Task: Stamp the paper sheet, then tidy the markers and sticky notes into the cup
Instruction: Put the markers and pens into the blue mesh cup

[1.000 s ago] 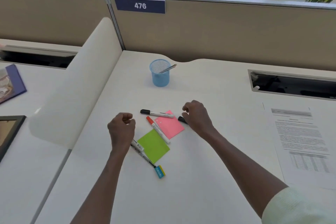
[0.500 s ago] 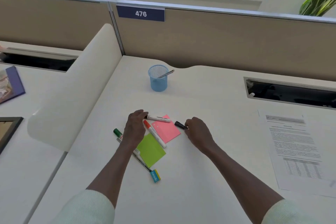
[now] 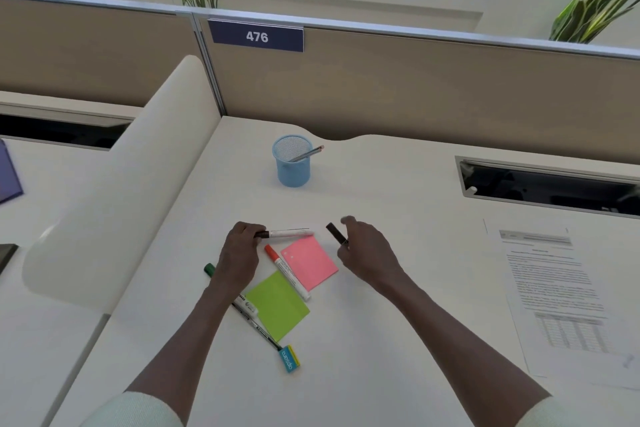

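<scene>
My left hand (image 3: 239,253) grips the black-capped end of a white marker (image 3: 289,233) lying on the desk. My right hand (image 3: 367,253) holds a small black object (image 3: 336,233), tilted up off the desk. Between the hands lie a pink sticky note (image 3: 310,262), a red-capped marker (image 3: 285,270) and a green sticky note (image 3: 277,305). A green-capped marker (image 3: 209,269) and a thin black pen (image 3: 258,326) run under my left forearm. A blue-yellow pad (image 3: 289,357) lies nearest me. The blue mesh cup (image 3: 292,166), holding one pencil, stands farther back. The printed paper sheet (image 3: 561,295) lies at the right.
A curved white divider (image 3: 114,191) borders the desk on the left. A tan partition with a "476" sign (image 3: 257,36) closes the back. An open cable slot (image 3: 547,184) sits at the back right. A purple folder (image 3: 7,173) lies on the neighbouring desk.
My left hand moved forward and closed on the black-capped marker's end. My right hand picked up the small black object from beside the pink note and raised it.
</scene>
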A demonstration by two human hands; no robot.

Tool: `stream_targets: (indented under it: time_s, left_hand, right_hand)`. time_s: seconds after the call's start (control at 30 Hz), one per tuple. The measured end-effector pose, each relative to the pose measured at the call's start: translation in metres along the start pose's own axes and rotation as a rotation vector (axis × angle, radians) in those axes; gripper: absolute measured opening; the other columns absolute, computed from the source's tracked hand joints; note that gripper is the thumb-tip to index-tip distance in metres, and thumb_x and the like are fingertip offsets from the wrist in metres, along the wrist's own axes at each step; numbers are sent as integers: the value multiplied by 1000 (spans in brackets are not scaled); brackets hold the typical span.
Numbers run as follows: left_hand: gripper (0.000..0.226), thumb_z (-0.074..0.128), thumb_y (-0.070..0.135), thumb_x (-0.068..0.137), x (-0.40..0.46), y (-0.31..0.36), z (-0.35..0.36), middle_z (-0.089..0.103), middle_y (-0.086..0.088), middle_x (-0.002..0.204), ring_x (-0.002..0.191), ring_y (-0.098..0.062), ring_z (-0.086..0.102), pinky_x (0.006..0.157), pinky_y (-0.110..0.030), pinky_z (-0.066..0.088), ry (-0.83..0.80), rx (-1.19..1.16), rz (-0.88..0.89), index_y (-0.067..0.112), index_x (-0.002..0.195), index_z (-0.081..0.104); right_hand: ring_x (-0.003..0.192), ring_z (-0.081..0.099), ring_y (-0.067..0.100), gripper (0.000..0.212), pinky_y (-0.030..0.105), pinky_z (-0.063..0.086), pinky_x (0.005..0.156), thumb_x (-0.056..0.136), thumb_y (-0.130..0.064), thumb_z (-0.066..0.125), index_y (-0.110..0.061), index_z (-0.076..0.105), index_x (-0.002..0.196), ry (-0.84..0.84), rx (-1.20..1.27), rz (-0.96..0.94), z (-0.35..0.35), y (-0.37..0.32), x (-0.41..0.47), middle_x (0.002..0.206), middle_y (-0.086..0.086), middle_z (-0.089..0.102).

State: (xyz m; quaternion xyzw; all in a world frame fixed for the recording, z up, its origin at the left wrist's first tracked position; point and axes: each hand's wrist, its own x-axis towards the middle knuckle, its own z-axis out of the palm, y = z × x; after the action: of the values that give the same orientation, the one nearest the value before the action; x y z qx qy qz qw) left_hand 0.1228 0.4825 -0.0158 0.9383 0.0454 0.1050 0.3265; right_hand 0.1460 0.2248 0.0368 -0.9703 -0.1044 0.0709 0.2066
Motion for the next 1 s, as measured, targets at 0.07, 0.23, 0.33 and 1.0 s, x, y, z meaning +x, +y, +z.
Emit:
stream_targets:
  time_s: [0.07, 0.23, 0.33, 1.0]
  left_hand:
    - [24, 57, -8, 89, 2, 7, -9, 65, -15, 106, 96, -29, 64, 87, -26, 44, 72, -65, -2, 1, 108, 67]
    - [21, 63, -5, 88, 16, 34, -45, 71, -8, 99, 83, -20, 65, 80, -18, 45, 239, -196, 57, 1, 108, 66]
    - [19, 66, 3, 89, 35, 52, -70, 71, -5, 97, 83, -18, 67, 76, -16, 49, 324, -232, 82, 4, 108, 66]
    - [18, 72, 14, 84, 133, 110, -48, 71, -13, 86, 74, -30, 65, 69, -41, 54, 259, 57, 180, 8, 101, 73]
  right_hand:
    - [89, 62, 36, 68, 42, 51, 74, 78, -11, 54, -18, 35, 143, 32, 46, -36, -17, -11, 8, 97, 13, 67]
    - [75, 59, 33, 72, 41, 53, 71, 74, -7, 56, -27, 39, 142, 171, 164, -170, -70, -45, 34, 83, 12, 66]
    - [68, 59, 30, 55, 42, 54, 67, 76, -6, 58, -21, 50, 129, 257, 266, -237, -95, -62, 55, 77, 9, 65]
    - [74, 62, 31, 19, 42, 54, 71, 92, -9, 56, -8, 55, 111, 388, 339, -220, -92, -67, 159, 86, 11, 69]
